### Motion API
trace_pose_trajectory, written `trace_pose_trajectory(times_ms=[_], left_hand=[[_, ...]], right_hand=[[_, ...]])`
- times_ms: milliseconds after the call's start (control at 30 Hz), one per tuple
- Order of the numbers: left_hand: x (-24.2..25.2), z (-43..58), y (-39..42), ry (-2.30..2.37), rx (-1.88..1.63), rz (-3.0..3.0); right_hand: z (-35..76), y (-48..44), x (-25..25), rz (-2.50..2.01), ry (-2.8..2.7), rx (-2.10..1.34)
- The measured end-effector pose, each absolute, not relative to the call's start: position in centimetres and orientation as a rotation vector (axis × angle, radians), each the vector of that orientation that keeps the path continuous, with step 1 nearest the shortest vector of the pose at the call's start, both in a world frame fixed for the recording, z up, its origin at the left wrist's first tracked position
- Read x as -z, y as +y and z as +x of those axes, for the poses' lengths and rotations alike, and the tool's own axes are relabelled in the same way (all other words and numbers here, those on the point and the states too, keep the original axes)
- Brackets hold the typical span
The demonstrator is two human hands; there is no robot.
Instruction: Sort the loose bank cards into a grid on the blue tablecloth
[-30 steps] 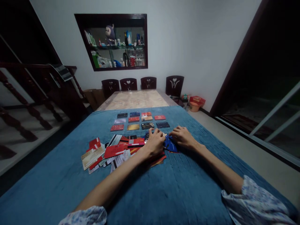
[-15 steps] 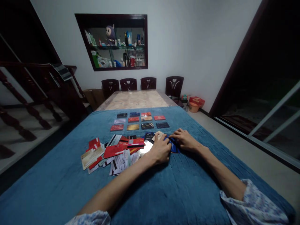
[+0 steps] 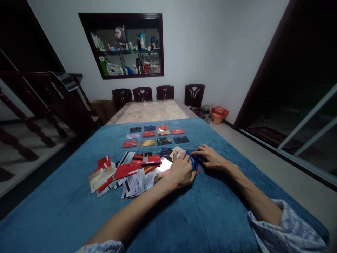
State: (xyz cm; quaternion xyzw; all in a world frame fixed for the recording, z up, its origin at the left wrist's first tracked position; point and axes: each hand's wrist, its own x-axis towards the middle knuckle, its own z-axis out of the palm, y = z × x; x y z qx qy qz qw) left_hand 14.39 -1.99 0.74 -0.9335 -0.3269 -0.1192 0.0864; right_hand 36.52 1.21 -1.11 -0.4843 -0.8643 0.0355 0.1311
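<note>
A loose heap of plastic cards, red, white, black and blue, lies on the blue cloth. My left hand rests palm down on the right end of the heap, fingers curled over cards. My right hand lies flat beside it, fingertips pressing on blue cards. A beige card sticks up between the hands. Farther away, several cards lie in neat rows.
Beyond the cloth the marble table top runs to a row of dark chairs. A wall niche holds bottles and a plush toy. A wooden stair rail is left, a sliding door right, a red basket on the floor.
My left hand has slid toward me and to the right across the pile, spreading cards and uncovering a shiny pale card. My right hand has barely moved.
</note>
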Motion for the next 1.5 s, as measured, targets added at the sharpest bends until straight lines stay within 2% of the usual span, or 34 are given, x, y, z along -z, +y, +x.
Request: trace_pose_trajectory(times_ms=[200,700,933,1500], left_hand=[[-1.1,14.8,-2.4,-1.042,0.353,-2.787],[-0.3,15.3,-2.6,-1.015,0.451,-2.738],[0.0,15.5,-2.7,-1.059,0.516,-2.71],[-1.1,15.4,-3.2,-0.902,0.298,-2.746]], right_hand=[[36.2,1.1,1.2,-1.224,-2.487,-0.163],[35.6,0.6,0.4,-1.095,-2.515,-0.211],[35.4,0.4,0.3,-1.189,-2.552,-0.273],[36.3,0.2,-0.1,-1.147,-2.528,-0.252]])
